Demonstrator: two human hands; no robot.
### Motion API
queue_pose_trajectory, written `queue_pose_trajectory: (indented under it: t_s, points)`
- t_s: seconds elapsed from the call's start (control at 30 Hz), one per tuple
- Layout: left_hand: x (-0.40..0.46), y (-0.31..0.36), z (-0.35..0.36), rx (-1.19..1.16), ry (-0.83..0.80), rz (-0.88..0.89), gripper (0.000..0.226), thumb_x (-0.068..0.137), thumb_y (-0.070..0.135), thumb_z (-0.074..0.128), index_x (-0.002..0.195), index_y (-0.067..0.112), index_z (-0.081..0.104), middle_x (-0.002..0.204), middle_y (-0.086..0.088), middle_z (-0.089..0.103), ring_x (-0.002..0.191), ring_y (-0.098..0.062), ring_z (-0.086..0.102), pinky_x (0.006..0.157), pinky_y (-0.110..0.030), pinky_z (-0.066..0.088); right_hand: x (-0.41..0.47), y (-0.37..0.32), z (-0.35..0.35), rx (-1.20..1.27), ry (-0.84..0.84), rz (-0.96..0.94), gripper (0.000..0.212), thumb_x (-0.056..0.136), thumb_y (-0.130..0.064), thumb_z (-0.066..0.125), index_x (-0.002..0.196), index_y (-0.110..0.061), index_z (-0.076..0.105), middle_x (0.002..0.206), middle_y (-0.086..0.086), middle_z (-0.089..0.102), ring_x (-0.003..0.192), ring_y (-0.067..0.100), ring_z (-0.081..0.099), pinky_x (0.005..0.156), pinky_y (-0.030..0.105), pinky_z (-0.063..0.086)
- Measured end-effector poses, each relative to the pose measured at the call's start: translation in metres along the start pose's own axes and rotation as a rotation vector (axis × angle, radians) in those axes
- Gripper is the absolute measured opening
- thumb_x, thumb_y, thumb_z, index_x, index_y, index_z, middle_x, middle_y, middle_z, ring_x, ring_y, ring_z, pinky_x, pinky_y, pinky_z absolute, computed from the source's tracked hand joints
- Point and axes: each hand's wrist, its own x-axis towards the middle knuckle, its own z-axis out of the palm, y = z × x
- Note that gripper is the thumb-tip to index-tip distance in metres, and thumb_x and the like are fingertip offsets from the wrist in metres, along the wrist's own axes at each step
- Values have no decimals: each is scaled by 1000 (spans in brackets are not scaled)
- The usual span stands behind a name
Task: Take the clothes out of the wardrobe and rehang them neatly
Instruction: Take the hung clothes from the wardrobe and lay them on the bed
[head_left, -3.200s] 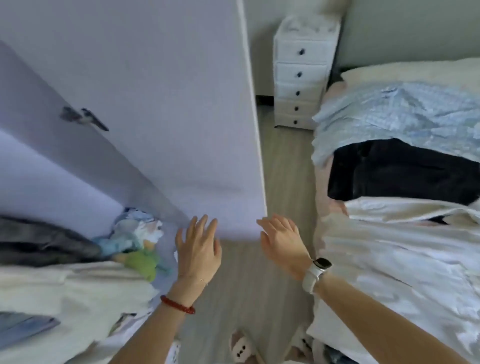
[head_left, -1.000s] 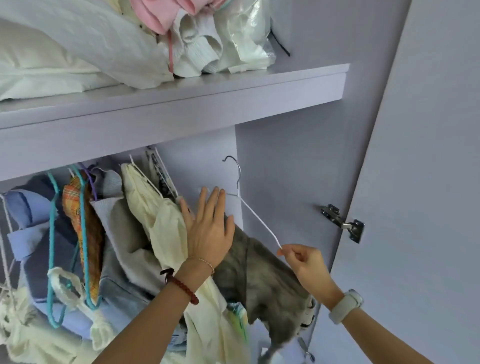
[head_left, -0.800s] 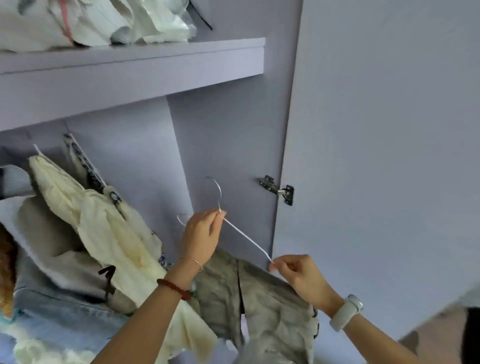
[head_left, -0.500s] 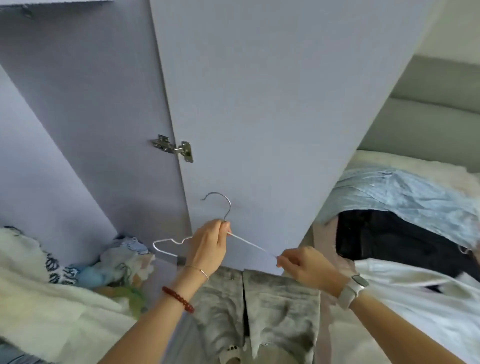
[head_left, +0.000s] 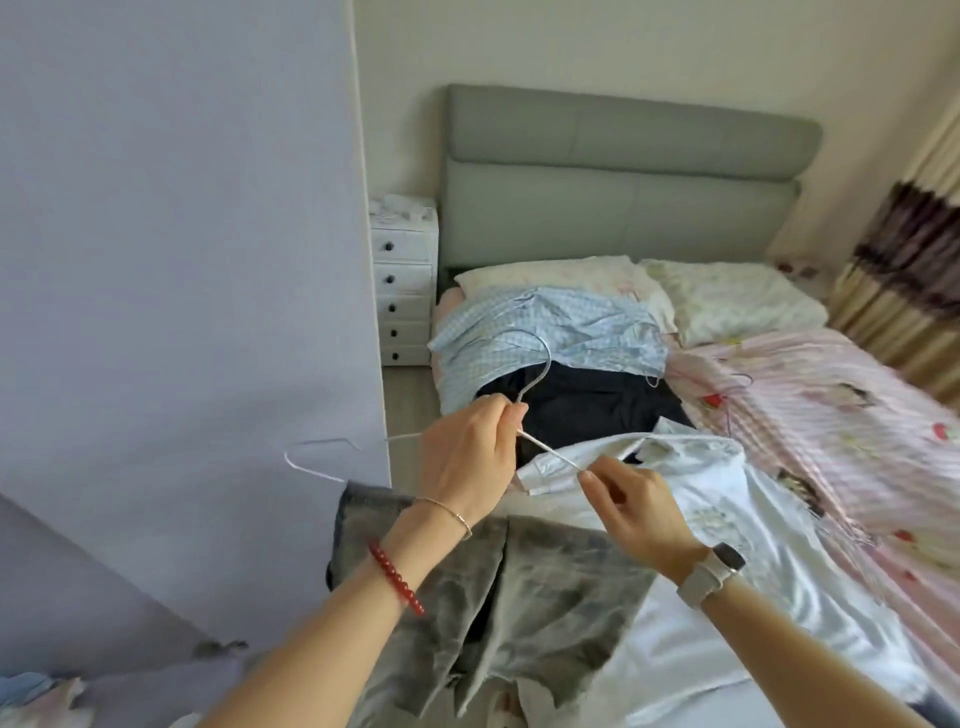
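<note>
Behind the left hand (head_left: 467, 457), the wire hanger (head_left: 540, 364) neck; bar under grey shorts (head_left: 519, 597).

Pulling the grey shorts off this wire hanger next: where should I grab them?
Grip the grey shorts at the waistband's exposed left end, from below left. It hangs over the wire hanger, clear of the left hand and right hand pinching the wire.

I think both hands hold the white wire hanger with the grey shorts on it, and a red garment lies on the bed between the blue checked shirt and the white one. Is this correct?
Not quite. In the head view the garment between the blue checked shirt and the white one is black, not red. The rest holds: left hand and right hand both hold the wire hanger carrying the grey shorts.
</note>
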Motion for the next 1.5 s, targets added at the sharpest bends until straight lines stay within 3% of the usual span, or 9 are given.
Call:
queue_pose_trajectory:
  t_s: [0.27,0.4,0.53,0.67,0.77,0.97,1.2,1.33,1.5]
  points:
    - [112,41,96,-85,12,92,36,95,22,49,60,16,42,49,10,34,42,-8,30,43,-18,22,65,90,-62,-69,100,59,18,92,-17,49,96,-6,64,52,12,58,44,31,53,45,40,43]
    - [173,50,133,-138,57,97,38,95,18,47,61,2,46,57,-3,41,51,-21,36,51,-36,30,114,124,-76,-58,213,69,21,91,-16,49,91,-4,66,50,11,59,40,29,48,44,34,37]
    - [231,54,152,10,177,192,46,93,27,41,60,0,60,57,-10,54,59,-30,47,60,-38,37,161,148,-83,30,248,107,16,93,-11,50,92,-4,64,48,7,52,40,27,43,46,31,30]
    - [277,60,174,152,268,178,47,91,34,32,96,7,70,106,-11,64,103,-34,55,93,-43,34,202,166,-84,205,294,126,17,95,-13,46,92,-4,61,46,-3,39,42,24,35,48,37,28]
    - [295,62,196,193,223,119,53,91,40,26,134,17,46,146,-12,34,138,-33,22,112,-49,2,224,178,-88,323,344,151,18,96,-14,44,90,-6,59,46,2,39,43,25,33,48,42,31]
    - [314,51,268,206,-30,72,57,92,41,25,146,32,9,157,-6,-2,143,-26,-7,110,-52,-10,257,242,-96,445,457,367,17,95,-16,43,82,-16,53,47,1,38,48,23,35,52,33,31]
    - [310,-3,417,312,-581,8,54,98,38,26,147,31,5,157,0,-9,143,-22,-12,110,-55,-10,257,404,-63,277,566,761,20,96,-19,41,94,-6,57,56,-1,50,52,19,44,56,34,36]
    - [283,-45,506,330,-900,-12,55,98,40,25,147,32,1,157,1,-9,143,-24,-10,110,-57,-7,234,510,-29,39,475,986,25,97,-22,38,104,-9,57,87,16,66,78,36,60,69,42,46]
    - [241,-106,581,356,-1050,-1,56,97,44,27,146,33,2,156,4,-9,143,-26,-6,110,-59,-1,194,611,3,-101,428,1187,28,96,-27,38,106,-11,58,103,22,65,89,40,59,71,37,41]
